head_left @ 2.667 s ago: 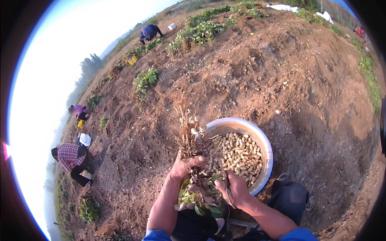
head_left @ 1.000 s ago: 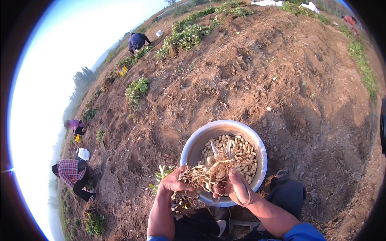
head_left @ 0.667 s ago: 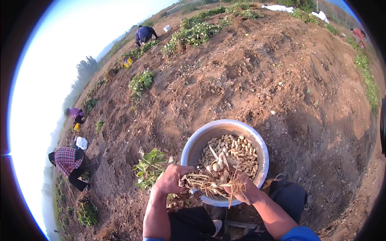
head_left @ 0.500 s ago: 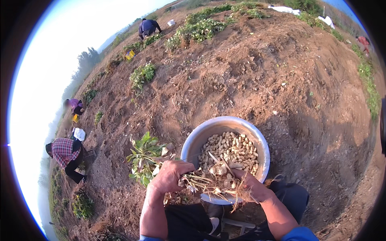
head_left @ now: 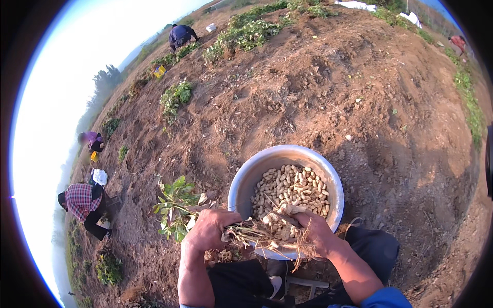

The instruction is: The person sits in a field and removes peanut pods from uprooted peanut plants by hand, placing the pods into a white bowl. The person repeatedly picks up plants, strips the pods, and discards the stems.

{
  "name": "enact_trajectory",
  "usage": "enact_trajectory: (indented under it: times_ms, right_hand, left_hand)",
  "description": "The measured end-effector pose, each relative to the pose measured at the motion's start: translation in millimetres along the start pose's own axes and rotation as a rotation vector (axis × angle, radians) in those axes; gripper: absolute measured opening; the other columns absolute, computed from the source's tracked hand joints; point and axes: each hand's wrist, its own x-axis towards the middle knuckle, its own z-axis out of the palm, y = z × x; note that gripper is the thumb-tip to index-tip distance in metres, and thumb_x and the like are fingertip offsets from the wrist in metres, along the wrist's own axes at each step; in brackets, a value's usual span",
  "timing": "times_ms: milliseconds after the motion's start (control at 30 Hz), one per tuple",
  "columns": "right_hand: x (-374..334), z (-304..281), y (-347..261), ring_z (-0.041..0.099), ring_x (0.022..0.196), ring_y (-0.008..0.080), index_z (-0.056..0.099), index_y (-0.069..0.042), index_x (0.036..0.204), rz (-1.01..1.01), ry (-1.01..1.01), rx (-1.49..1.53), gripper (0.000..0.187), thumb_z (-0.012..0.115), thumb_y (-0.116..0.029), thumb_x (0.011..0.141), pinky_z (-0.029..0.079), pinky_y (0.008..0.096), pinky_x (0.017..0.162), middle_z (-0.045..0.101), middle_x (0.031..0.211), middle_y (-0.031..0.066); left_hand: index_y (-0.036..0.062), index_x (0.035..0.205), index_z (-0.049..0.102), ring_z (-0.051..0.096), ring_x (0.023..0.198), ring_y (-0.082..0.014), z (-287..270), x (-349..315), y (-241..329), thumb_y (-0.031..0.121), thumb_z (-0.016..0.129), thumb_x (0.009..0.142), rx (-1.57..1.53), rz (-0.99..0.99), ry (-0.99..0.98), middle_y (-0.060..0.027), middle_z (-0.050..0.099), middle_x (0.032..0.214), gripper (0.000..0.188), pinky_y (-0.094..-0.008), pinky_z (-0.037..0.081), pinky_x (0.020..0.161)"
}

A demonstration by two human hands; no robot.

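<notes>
My left hand (head_left: 208, 230) is closed round the stems of an uprooted peanut plant (head_left: 251, 234). Its green leaves (head_left: 176, 206) stick out to the left of that hand. Roots and attached pods stretch across the near side of a wide metal basin (head_left: 336, 191). At the root end, my right hand (head_left: 317, 237) has its fingers curled in among the pods; exactly what lies under them is hidden. Many loose peanuts (head_left: 294, 186) lie in the basin, heaped toward its right side.
Bare clumpy soil (head_left: 277, 113) spreads ahead. A person in a checked shirt (head_left: 82, 199) bends at the left, another in purple (head_left: 91, 137) beyond. Someone in dark blue (head_left: 182, 36) crouches farther off beside green plants (head_left: 251, 33). My knees flank the basin's near side.
The scene has shifted slightly left in view. My right hand has moved a little among the roots and pods, while my left hand keeps its hold on the stems.
</notes>
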Motion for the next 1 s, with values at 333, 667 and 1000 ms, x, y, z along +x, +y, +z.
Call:
enact_trajectory:
  times_ms: [333, 667, 1000]
  right_hand:
    - [6, 38, 35, 0.060, 0.076, 0.0096, 0.058, -0.001, 0.119, 0.562, 0.039, 0.693, 0.027, 0.059, 0.002, 0.092, 0.050, 0.0183, 0.065, 0.062, 0.085, 0.0038]
    - [-4, 62, 125, 0.065, 0.075, 0.0179, 0.060, 0.001, 0.116, 0.583, -0.028, 0.224, 0.022, 0.056, -0.009, 0.096, 0.053, 0.0288, 0.063, 0.067, 0.088, 0.0137]
    - [-4, 38, 133, 0.048, 0.043, 0.0108, 0.062, -0.004, 0.074, 0.679, 0.041, 0.031, 0.060, 0.054, -0.061, 0.092, 0.039, 0.0307, 0.041, 0.047, 0.053, 0.0005]
  left_hand:
    - [0.0157, 0.085, 0.069, 0.065, 0.077, -0.0363, 10, 3, 4, 0.021, 0.071, 0.071, 0.289, -0.344, -0.212, -0.0135, 0.067, 0.076, 0.016, -0.0465, 0.051, 0.070]
    - [0.0123, 0.084, 0.071, 0.067, 0.080, -0.0361, 42, 16, -16, 0.016, 0.068, 0.069, 0.319, -0.414, -0.400, -0.0150, 0.068, 0.078, 0.016, -0.0452, 0.052, 0.075]
    - [0.0107, 0.095, 0.073, 0.067, 0.081, -0.0320, 17, 3, -28, 0.018, 0.075, 0.065, 0.026, -0.606, -0.360, -0.0160, 0.070, 0.083, 0.030, -0.0426, 0.052, 0.080]
